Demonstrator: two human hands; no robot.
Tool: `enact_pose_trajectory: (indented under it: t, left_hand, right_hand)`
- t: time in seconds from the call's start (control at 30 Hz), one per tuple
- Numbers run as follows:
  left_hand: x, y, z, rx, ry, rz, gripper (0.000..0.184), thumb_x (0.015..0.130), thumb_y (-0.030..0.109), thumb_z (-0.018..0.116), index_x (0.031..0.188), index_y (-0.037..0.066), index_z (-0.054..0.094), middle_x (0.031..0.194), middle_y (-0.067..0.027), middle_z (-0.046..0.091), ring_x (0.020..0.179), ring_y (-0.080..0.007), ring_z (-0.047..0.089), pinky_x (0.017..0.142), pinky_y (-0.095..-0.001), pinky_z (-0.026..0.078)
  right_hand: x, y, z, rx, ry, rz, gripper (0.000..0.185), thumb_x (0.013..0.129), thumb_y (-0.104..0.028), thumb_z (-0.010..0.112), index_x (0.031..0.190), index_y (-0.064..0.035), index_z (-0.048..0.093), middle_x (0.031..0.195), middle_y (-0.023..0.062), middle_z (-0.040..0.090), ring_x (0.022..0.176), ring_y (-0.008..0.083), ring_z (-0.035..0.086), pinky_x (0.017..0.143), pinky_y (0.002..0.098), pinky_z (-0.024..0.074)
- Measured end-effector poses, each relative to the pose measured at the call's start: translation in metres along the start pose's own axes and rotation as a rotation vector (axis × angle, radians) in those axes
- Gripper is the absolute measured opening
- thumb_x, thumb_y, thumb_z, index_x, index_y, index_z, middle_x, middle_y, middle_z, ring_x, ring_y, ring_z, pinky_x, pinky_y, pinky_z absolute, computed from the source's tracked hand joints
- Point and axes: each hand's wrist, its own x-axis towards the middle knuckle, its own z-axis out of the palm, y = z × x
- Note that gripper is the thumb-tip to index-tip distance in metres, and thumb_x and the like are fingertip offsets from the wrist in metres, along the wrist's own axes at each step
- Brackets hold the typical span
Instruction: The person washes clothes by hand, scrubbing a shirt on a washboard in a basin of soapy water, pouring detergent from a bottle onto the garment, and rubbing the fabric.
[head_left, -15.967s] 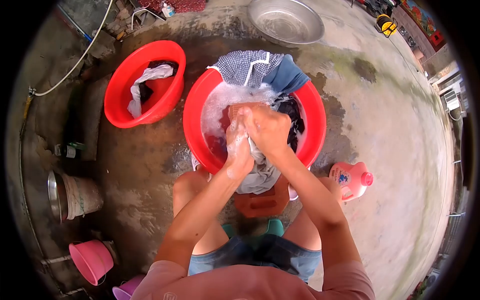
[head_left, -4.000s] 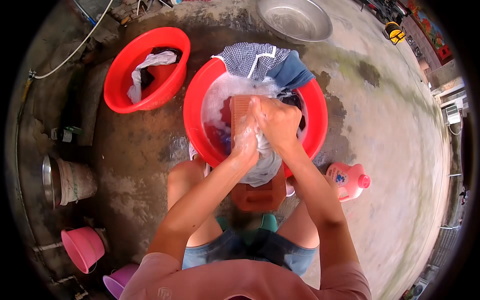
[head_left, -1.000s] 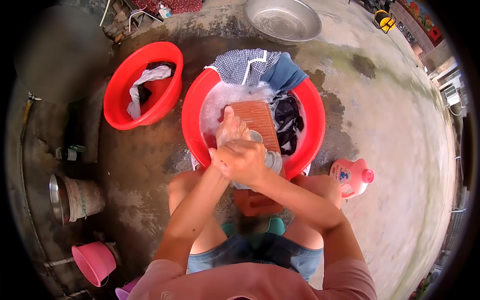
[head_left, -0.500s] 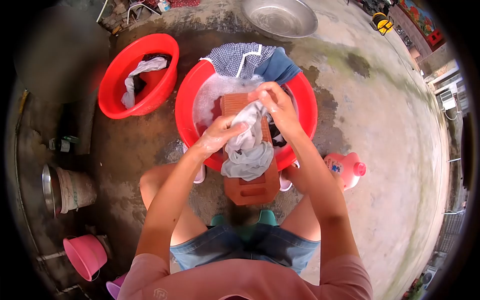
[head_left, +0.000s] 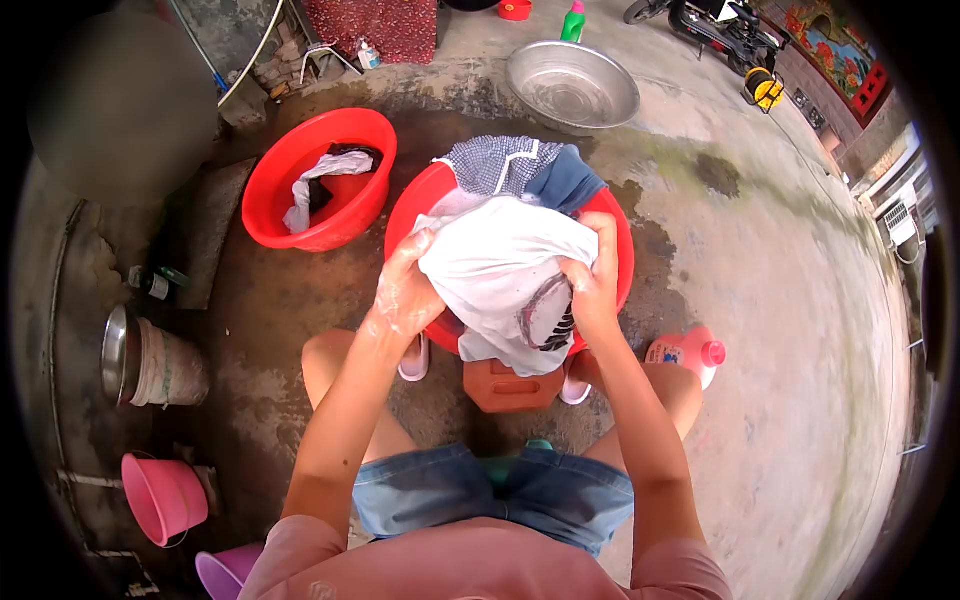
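White, wet-looking fabric [head_left: 500,262] stretches, softly creased, between left hand [head_left: 408,290] and right hand [head_left: 592,275].

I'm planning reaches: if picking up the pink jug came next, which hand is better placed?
Probably the right hand: the pink jug stands on that side, while the left hand is farther across. Both hold the white cloth, so either must let go first.
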Motion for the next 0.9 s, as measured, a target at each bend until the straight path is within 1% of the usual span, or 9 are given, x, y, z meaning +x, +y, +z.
enact_pose_trajectory:
  t: [0.1,0.13,0.23,0.4,0.5,0.63,0.7,0.77,0.9]
  left_hand:
    - [0.026,-0.022,-0.004,-0.138,0.035,-0.041,0.037,0.083,0.029,0.055,0.108,0.002,0.053,0.101,-0.0109,0.059,0.093,-0.0201,0.058,0.084,-0.0356,0.046]
    - [0.046,-0.035,-0.033,-0.286,-0.227,-0.173,0.026,0.086,0.028,0.054,0.101,0.006,0.055,0.095,-0.0074,0.06,0.086,-0.0167,0.058,0.077,-0.0319,0.048]
    - [0.034,-0.047,0.053,-0.051,0.499,0.044,0.023,0.088,0.029,0.054,0.072,0.013,0.053,0.059,0.0025,0.05,0.051,-0.0097,0.05,0.046,-0.024,0.042]
    - [0.051,-0.054,0.013,-0.11,0.18,-0.112,0.026,0.09,0.033,0.048,0.079,0.01,0.055,0.072,0.0012,0.054,0.064,-0.0095,0.053,0.058,-0.0248,0.045]
    - [0.042,-0.074,0.037,0.056,0.543,0.076,0.034,0.091,0.038,0.043,0.079,0.009,0.055,0.068,0.0002,0.053,0.06,-0.0105,0.052,0.054,-0.0276,0.044]
    - [0.058,-0.076,-0.039,-0.38,-0.361,-0.157,0.028,0.091,0.033,0.045,0.092,0.006,0.053,0.083,-0.0024,0.055,0.077,-0.0126,0.054,0.069,-0.0275,0.045]
    - [0.054,-0.081,-0.03,-0.215,-0.112,-0.06,0.026,0.091,0.03,0.045,0.091,0.005,0.054,0.079,-0.0015,0.055,0.073,-0.0115,0.053,0.068,-0.0263,0.043]
    - [0.029,-0.061,0.041,-0.005,0.519,-0.016,0.027,0.091,0.03,0.046,0.084,0.006,0.055,0.071,-0.0005,0.054,0.065,-0.0108,0.051,0.062,-0.0256,0.043]
    - [0.038,-0.025,0.013,0.878,0.183,0.355,0.033,0.09,0.03,0.048,0.077,0.002,0.056,0.068,-0.0024,0.055,0.063,-0.0095,0.047,0.057,-0.0266,0.038]
  right_hand:
    - [-0.023,-0.039,0.045,-0.465,-0.121,-0.49,0.022,0.068,-0.012,0.063,0.086,-0.0072,0.052,0.074,0.0088,0.058,0.066,0.0187,0.059,0.058,0.0287,0.0448]
    - [-0.032,-0.04,0.053,-0.631,-0.213,-0.597,0.019,0.068,-0.017,0.066,0.079,-0.0076,0.054,0.067,0.0093,0.058,0.056,0.0207,0.058,0.051,0.0303,0.0444]
    - [0.012,-0.012,0.044,-0.888,0.117,-0.582,0.024,0.069,-0.02,0.066,0.055,-0.0097,0.049,0.048,0.0072,0.049,0.038,0.0226,0.049,0.038,0.0335,0.0386]
    - [0.0,-0.021,0.067,-0.822,0.086,-0.704,0.031,0.075,-0.024,0.059,0.05,-0.0094,0.048,0.053,0.0063,0.053,0.041,0.0229,0.053,0.04,0.0329,0.0419]
    - [0.034,-0.001,0.045,-0.912,0.119,-0.581,0.029,0.072,-0.023,0.06,0.05,-0.0088,0.049,0.052,0.0065,0.054,0.04,0.0234,0.053,0.039,0.0341,0.0412]
    - [0.008,-0.008,0.064,-0.781,0.088,-0.72,0.022,0.07,-0.021,0.062,0.054,-0.0079,0.056,0.052,0.0086,0.054,0.041,0.0245,0.054,0.04,0.034,0.0416]
    - [0.012,0.001,0.059,-0.744,0.047,-0.777,0.024,0.072,-0.021,0.062,0.054,-0.0076,0.056,0.054,0.0104,0.056,0.042,0.0261,0.054,0.04,0.0346,0.0419]
    - [0.039,0.014,0.031,-0.92,0.056,-0.459,0.027,0.077,-0.022,0.059,0.055,-0.0058,0.056,0.053,0.0109,0.055,0.041,0.0317,0.052,0.04,0.0384,0.0418]
    - [0.028,0.003,0.018,-0.219,-0.122,-0.066,0.026,0.084,-0.028,0.056,0.08,-0.0029,0.055,0.079,0.0092,0.059,0.074,0.0172,0.057,0.067,0.0298,0.0445]
